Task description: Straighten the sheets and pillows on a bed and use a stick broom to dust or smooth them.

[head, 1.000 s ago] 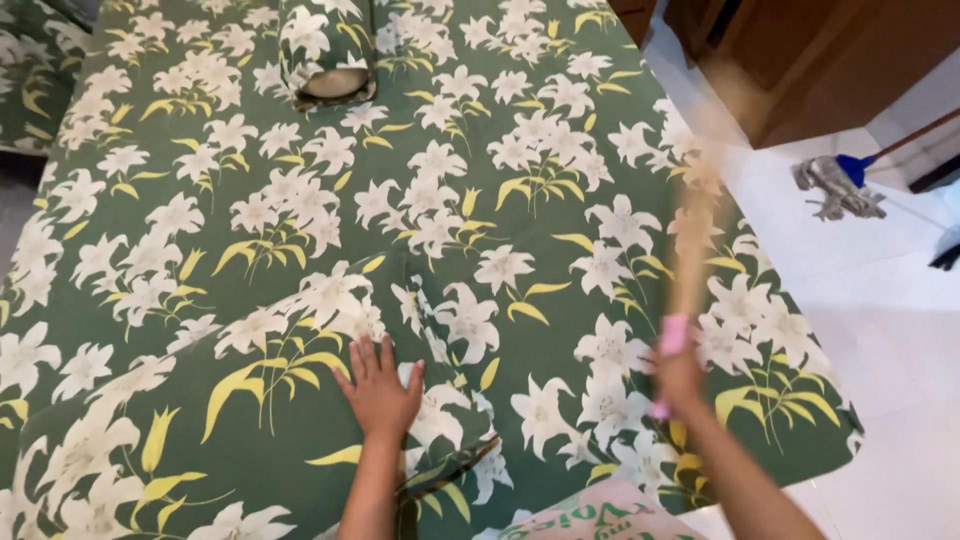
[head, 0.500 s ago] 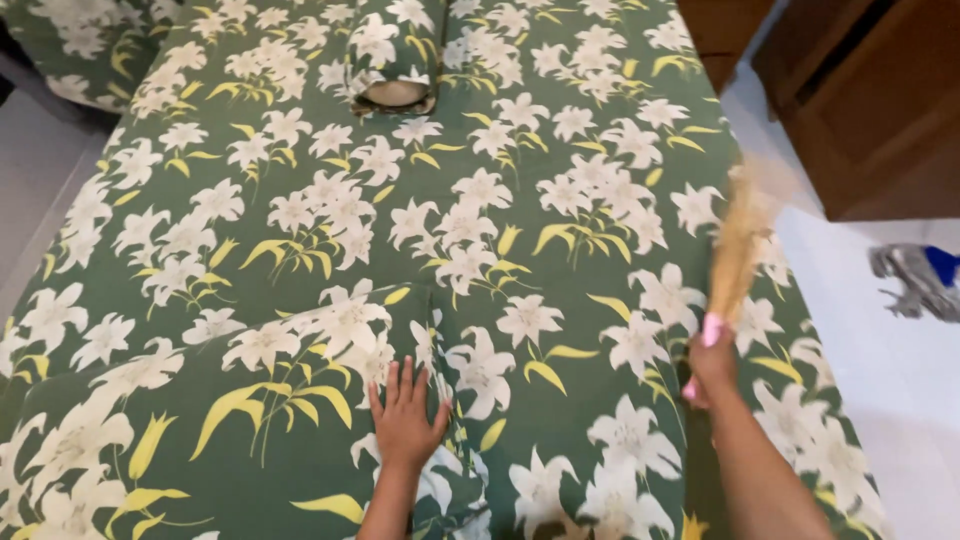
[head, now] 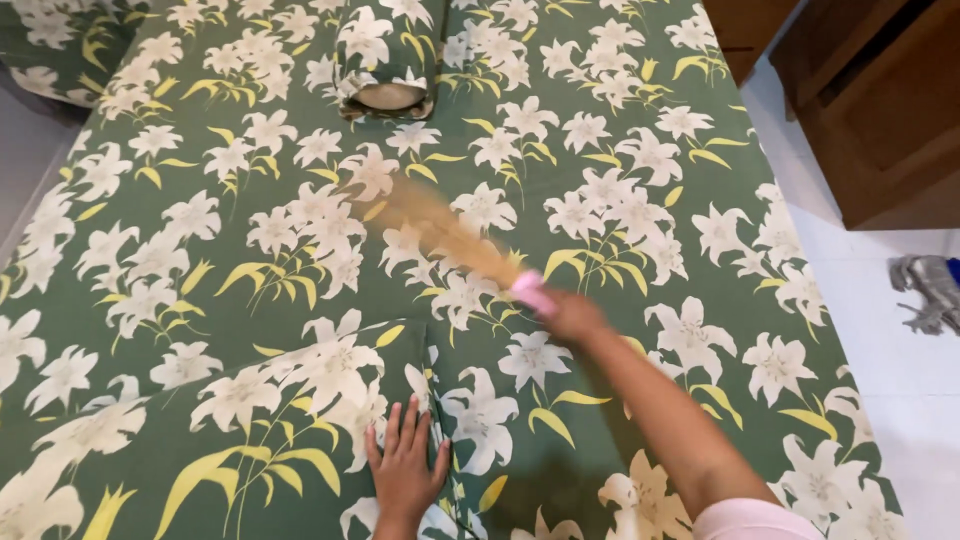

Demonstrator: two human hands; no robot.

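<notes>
Bed covered by a green cotton sheet printed with white lilies and yellow leaves [head: 640, 330]; it fills nearly the whole view.

Left hand [head: 405, 468] lies flat near the sheet's near edge, palm down, fingers together and only slightly fanned, pressed on a raised fold line that runs away from the near edge. It holds nothing.

Right hand [head: 568, 315] is out over the middle of the bed, closed around the pink handle [head: 530, 292] of a short straw-coloured hand broom [head: 440, 235]. The broom is motion-blurred; its bristles point toward the far left corner and lie low over the sheet. Whether they touch the cloth cannot be told. The right forearm crosses the sheet from the near right corner, with a pale pink sleeve [head: 750, 520] at the bottom of the view.

Around: a cylindrical bolster in the same lily cloth [head: 385, 50] lies at the far edge, its open round end facing the camera, well apart from the broom. Beyond the right edge of the bed is a white tiled floor [head: 890, 350], a dark brown wooden cabinet [head: 880, 110] and a crumpled grey rag [head: 930, 290] on the tiles. No packages or labels in view.
</notes>
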